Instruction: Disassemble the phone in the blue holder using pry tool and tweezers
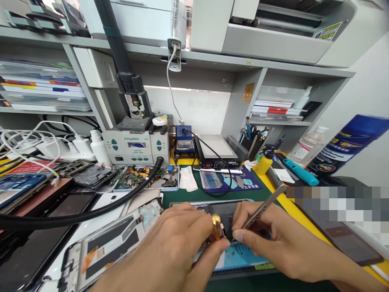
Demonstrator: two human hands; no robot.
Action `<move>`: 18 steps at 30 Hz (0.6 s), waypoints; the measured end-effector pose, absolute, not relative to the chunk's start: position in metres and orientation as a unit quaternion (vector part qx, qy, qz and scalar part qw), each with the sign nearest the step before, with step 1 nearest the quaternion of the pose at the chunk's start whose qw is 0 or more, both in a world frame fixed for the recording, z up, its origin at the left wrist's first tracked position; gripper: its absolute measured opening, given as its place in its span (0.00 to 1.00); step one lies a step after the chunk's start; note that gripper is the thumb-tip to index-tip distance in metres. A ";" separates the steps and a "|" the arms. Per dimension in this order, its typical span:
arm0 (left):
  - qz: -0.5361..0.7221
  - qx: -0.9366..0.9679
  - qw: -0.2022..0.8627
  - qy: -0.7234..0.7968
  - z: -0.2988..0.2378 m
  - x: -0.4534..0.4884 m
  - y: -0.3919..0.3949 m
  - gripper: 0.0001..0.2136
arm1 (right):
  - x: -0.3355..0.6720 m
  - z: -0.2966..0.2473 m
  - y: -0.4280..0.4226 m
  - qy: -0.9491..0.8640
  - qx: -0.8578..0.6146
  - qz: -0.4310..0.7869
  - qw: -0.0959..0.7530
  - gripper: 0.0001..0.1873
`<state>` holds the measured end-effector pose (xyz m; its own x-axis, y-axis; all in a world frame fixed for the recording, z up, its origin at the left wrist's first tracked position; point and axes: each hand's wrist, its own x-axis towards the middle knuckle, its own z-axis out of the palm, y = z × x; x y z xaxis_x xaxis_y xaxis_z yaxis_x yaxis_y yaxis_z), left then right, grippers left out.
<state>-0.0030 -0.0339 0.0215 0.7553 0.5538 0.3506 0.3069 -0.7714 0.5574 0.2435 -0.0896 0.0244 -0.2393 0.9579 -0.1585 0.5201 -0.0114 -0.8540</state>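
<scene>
My left hand [179,235] is closed, with thumb and forefinger around a slim gold-coloured tool with a rounded top [216,223]; its lower end is hidden. In my right hand [270,239] a pair of metal tweezers [263,207] is pinched, the rear end slanting up to the right and the tips hidden behind the fingers. Both hands meet over an opened device with a dark panel [223,209]. It lies on a light blue surface [240,256], and the hands cover much of it. A small dark and pale piece [224,230] shows between the hands.
At left lie a bare phone frame [112,239], a dark phone [54,235] and a thick black hose [115,205] across them. Behind stand a tray of circuit boards [148,178], a rework station [133,146] and a hot plate [217,148]. A spray can [349,144] leans at right.
</scene>
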 end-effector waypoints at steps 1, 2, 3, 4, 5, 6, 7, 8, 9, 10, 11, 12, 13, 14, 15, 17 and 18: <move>0.260 0.905 0.238 0.239 0.022 -0.003 -0.034 0.05 | 0.243 0.025 -0.090 -0.661 -0.561 0.431 0.250 0.14; 0.259 0.905 0.238 0.240 0.022 -0.003 -0.033 0.05 | 0.243 0.026 -0.090 -0.665 -0.560 0.427 0.248 0.14; 0.259 0.904 0.238 0.242 0.021 -0.003 -0.033 0.05 | 0.243 0.026 -0.090 -0.669 -0.559 0.424 0.247 0.14; 0.259 0.904 0.238 0.244 0.020 -0.003 -0.032 0.05 | 0.243 0.027 -0.090 -0.672 -0.557 0.421 0.248 0.14; 0.257 0.903 0.241 0.246 0.019 -0.003 -0.032 0.05 | 0.243 0.027 -0.090 -0.673 -0.555 0.421 0.248 0.14; 0.252 0.903 0.243 0.247 0.018 -0.003 -0.032 0.05 | 0.243 0.027 -0.089 -0.673 -0.553 0.424 0.248 0.15; 0.248 0.904 0.244 0.248 0.018 -0.003 -0.032 0.05 | 0.242 0.027 -0.089 -0.670 -0.552 0.429 0.250 0.15; 0.248 0.906 0.242 0.244 0.017 -0.004 -0.032 0.05 | 0.242 0.027 -0.089 -0.667 -0.550 0.435 0.251 0.15; 0.247 0.907 0.240 0.244 0.017 -0.004 -0.032 0.05 | 0.242 0.026 -0.089 -0.664 -0.549 0.440 0.253 0.15; 0.245 0.908 0.239 0.242 0.016 -0.005 -0.032 0.06 | 0.242 0.025 -0.089 -0.661 -0.549 0.443 0.255 0.16; 0.245 0.908 0.238 0.241 0.016 -0.005 -0.032 0.06 | 0.242 0.025 -0.089 -0.658 -0.550 0.445 0.259 0.16; 0.249 0.908 0.237 0.241 0.016 -0.005 -0.033 0.06 | 0.242 0.024 -0.089 -0.656 -0.550 0.447 0.261 0.15; 0.250 0.906 0.239 0.242 0.016 -0.006 -0.033 0.06 | 0.242 0.023 -0.089 -0.654 -0.550 0.448 0.261 0.15; 0.250 0.903 0.245 0.247 0.015 -0.006 -0.033 0.06 | 0.242 0.023 -0.089 -0.653 -0.551 0.450 0.261 0.15; 0.251 0.899 0.253 0.254 0.015 -0.006 -0.033 0.06 | 0.242 0.023 -0.089 -0.651 -0.551 0.452 0.260 0.15; 0.255 0.888 0.274 0.268 0.014 -0.006 -0.034 0.06 | 0.242 0.024 -0.089 -0.648 -0.554 0.455 0.258 0.15; 0.255 0.883 0.286 0.272 0.014 -0.005 -0.034 0.06 | 0.242 0.024 -0.090 -0.648 -0.556 0.453 0.257 0.15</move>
<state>-0.0051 -0.0335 0.0138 0.7223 0.6260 0.2939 0.3350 -0.6885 0.6433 0.2418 -0.0897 0.0240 -0.2490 0.9533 -0.1710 0.4882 -0.0290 -0.8723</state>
